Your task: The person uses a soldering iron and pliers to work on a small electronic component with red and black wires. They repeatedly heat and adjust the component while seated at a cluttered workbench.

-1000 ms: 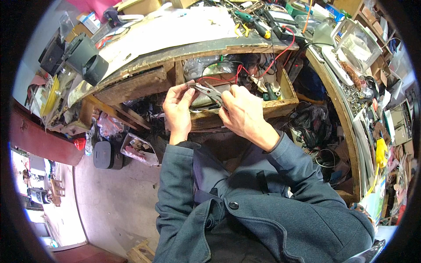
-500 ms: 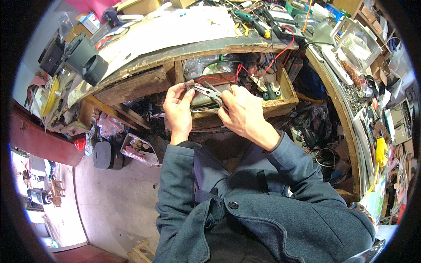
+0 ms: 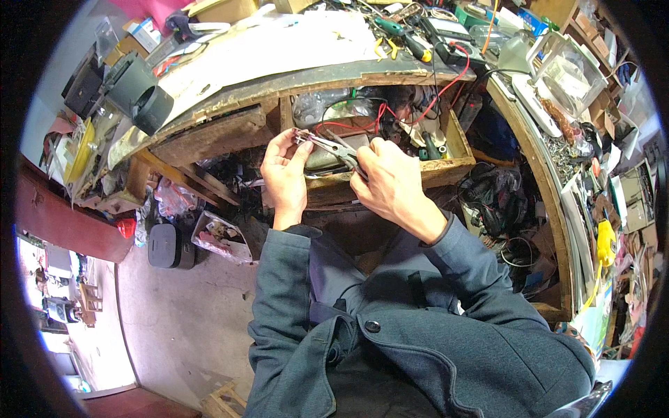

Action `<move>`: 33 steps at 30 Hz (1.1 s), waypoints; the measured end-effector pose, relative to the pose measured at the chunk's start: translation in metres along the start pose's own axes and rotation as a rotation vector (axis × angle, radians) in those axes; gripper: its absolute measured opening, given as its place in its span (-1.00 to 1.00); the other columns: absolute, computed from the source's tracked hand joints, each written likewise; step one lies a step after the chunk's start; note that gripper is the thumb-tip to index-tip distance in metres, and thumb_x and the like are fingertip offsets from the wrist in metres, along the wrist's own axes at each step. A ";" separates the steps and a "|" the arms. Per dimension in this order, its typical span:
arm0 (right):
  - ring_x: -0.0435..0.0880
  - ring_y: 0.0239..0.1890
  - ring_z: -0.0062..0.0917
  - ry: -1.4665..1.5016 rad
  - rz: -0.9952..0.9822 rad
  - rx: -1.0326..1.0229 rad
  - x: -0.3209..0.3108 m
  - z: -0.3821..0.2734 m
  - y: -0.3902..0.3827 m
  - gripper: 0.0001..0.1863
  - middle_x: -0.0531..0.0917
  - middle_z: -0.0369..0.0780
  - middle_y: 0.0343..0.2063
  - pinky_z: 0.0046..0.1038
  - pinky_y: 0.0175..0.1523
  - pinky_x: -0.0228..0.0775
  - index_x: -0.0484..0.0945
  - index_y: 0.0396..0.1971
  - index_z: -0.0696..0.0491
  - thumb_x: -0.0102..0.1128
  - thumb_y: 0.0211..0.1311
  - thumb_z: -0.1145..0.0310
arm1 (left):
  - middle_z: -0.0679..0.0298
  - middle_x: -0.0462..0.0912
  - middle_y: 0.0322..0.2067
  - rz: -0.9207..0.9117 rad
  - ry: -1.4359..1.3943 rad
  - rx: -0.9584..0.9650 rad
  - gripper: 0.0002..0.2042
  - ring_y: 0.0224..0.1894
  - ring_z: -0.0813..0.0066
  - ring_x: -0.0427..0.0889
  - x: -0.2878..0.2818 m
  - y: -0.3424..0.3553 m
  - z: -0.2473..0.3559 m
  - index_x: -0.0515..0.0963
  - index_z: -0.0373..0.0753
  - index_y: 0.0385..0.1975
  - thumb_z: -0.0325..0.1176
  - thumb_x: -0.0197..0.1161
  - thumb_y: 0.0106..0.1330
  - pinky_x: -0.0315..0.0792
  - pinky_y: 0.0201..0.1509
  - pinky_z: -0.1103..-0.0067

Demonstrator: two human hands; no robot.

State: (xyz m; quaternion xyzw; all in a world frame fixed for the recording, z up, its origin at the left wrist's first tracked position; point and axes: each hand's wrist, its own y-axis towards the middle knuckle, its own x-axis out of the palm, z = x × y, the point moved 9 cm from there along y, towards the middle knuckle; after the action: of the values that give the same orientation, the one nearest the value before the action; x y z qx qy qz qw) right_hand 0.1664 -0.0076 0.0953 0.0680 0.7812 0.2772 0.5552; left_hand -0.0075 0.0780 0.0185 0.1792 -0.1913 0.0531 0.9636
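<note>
My right hand [image 3: 391, 175] is wrapped round the handles of a pair of long-nose pliers [image 3: 339, 150]. The jaws point left and reach the fingertips of my left hand [image 3: 284, 171]. Between thumb and fingers, that hand pinches a small part with metallic and reddish bits [image 3: 301, 136], too small to make out exactly. Both hands are over the front of an open wooden drawer [image 3: 446, 166]. Behind the pliers, a flat greyish object [image 3: 323, 159] lies in the drawer, partly covered by them.
Red wire leads [image 3: 380, 115] run from the drawer up to the bench top. There, a white sheet [image 3: 293, 43], a green-handled tool [image 3: 387, 26] and a yellow-and-black screwdriver [image 3: 417, 49] lie. A grey cylindrical container [image 3: 150, 104] stands at the bench's left. Below is an open box of scraps [image 3: 221, 238].
The pliers' jaws have shifted slightly at the small part, and more of the part shows at my left fingertips. My right hand has moved a little to the right.
</note>
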 end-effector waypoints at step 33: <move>0.61 -0.33 -0.22 -0.010 -0.072 -0.054 0.011 -0.013 0.005 -0.80 0.53 -0.08 -0.39 -0.21 -0.35 0.52 0.49 -0.39 0.10 0.27 0.04 0.35 | 0.10 0.68 -0.06 -0.039 0.124 0.093 -0.71 -0.02 0.45 0.66 0.008 -0.003 -0.003 0.42 -0.32 -0.09 -0.77 0.22 0.26 0.55 0.09 0.59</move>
State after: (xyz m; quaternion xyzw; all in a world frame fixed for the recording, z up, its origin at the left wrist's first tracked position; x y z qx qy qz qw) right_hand 0.1494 -0.0034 0.0912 0.0261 0.7727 0.2774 0.5703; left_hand 0.0011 0.0761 0.0181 0.2238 -0.1250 0.0539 0.9651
